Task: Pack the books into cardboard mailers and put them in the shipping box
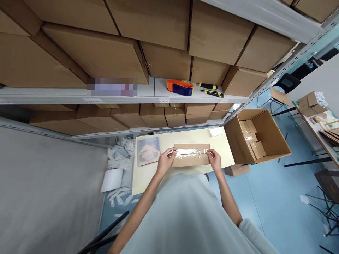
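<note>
A flat brown cardboard box [191, 161] lies on the cream tabletop [143, 181] in front of me, with a shiny strip of clear packing tape [189, 152] running along its top. Gripping its left end is my left hand [166, 160], thumb and fingers closed near the end of the tape. At the opposite end, my right hand [215, 160] pinches the edge by the tape's other end. Left of the box lies a clear plastic-looking sleeve with a printed picture [148, 151].
Right of the table stands a large open carton [274, 135] holding several small boxes [256, 150]. The shelf ahead carries stacked cartons [164, 61], an orange-and-blue tape roll [180, 88] and cutter knives [212, 93]. Paper scraps [124, 150] litter the left floor. A white item [216, 132] lies at the table's back.
</note>
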Demonstrator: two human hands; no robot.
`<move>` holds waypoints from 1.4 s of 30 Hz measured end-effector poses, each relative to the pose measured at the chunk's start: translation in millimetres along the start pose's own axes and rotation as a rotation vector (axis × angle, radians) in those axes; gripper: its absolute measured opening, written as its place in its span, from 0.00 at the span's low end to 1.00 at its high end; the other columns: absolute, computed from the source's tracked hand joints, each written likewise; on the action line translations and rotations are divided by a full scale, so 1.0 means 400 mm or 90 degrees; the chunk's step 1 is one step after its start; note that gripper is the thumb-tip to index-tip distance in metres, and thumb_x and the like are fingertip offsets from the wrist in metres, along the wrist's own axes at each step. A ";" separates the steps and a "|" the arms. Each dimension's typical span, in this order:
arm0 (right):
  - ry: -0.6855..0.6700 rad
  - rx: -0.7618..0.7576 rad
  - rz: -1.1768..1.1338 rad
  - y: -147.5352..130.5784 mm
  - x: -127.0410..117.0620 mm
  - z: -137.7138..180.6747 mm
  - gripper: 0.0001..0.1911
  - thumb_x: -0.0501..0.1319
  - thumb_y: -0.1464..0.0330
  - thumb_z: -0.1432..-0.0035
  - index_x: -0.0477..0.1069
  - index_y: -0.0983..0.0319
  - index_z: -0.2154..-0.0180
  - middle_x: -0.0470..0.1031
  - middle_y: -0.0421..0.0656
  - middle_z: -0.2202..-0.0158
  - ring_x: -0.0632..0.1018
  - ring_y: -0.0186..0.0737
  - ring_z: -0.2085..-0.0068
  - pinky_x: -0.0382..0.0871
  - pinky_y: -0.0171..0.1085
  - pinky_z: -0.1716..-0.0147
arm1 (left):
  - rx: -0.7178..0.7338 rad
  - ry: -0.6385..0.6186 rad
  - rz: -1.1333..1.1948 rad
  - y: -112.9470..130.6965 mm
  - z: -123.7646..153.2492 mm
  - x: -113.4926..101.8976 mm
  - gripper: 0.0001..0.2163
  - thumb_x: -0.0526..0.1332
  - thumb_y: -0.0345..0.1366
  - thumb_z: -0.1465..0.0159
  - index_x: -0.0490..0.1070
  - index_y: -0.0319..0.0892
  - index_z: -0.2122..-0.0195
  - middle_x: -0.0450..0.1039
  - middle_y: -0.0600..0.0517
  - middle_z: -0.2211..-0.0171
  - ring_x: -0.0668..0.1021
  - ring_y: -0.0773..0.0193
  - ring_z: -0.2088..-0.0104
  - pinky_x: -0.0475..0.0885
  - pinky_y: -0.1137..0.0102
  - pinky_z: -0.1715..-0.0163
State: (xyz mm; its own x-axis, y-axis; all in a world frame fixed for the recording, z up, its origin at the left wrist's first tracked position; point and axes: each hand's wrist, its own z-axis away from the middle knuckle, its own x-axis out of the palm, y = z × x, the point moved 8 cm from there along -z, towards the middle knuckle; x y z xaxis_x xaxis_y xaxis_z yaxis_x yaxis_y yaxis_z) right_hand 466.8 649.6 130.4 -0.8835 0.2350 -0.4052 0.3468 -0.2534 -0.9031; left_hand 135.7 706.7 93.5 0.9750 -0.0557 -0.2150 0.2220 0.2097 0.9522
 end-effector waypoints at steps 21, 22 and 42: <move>0.081 0.040 0.101 -0.062 -0.082 0.020 0.27 0.61 0.43 0.35 0.80 0.56 0.50 0.86 0.50 0.47 0.85 0.55 0.45 0.79 0.49 0.44 | 0.017 -0.053 0.072 0.030 -0.019 0.090 0.22 0.67 0.57 0.37 0.76 0.46 0.52 0.81 0.44 0.44 0.84 0.55 0.51 0.79 0.60 0.42; 0.082 0.037 0.111 -0.066 -0.082 0.022 0.27 0.60 0.43 0.34 0.80 0.56 0.49 0.86 0.50 0.47 0.85 0.55 0.46 0.79 0.48 0.45 | 0.018 -0.056 0.074 0.029 -0.022 0.094 0.22 0.67 0.57 0.37 0.76 0.46 0.52 0.81 0.44 0.44 0.84 0.55 0.50 0.79 0.59 0.42; 0.106 0.022 0.219 -0.036 -0.084 -0.041 0.32 0.45 0.40 0.28 0.67 0.57 0.45 0.78 0.43 0.65 0.76 0.47 0.70 0.66 0.37 0.67 | 0.135 -0.020 -0.032 0.154 -0.007 0.145 0.16 0.59 0.51 0.27 0.76 0.49 0.46 0.74 0.44 0.39 0.79 0.53 0.39 0.77 0.59 0.40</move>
State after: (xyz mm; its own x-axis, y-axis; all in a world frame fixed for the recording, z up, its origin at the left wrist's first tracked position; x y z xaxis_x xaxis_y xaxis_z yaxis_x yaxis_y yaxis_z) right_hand 496.6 660.9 154.6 -0.6535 0.2796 -0.7034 0.6002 -0.3748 -0.7066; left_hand 205.8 719.0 139.1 0.9615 -0.0913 -0.2593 0.2601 -0.0033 0.9656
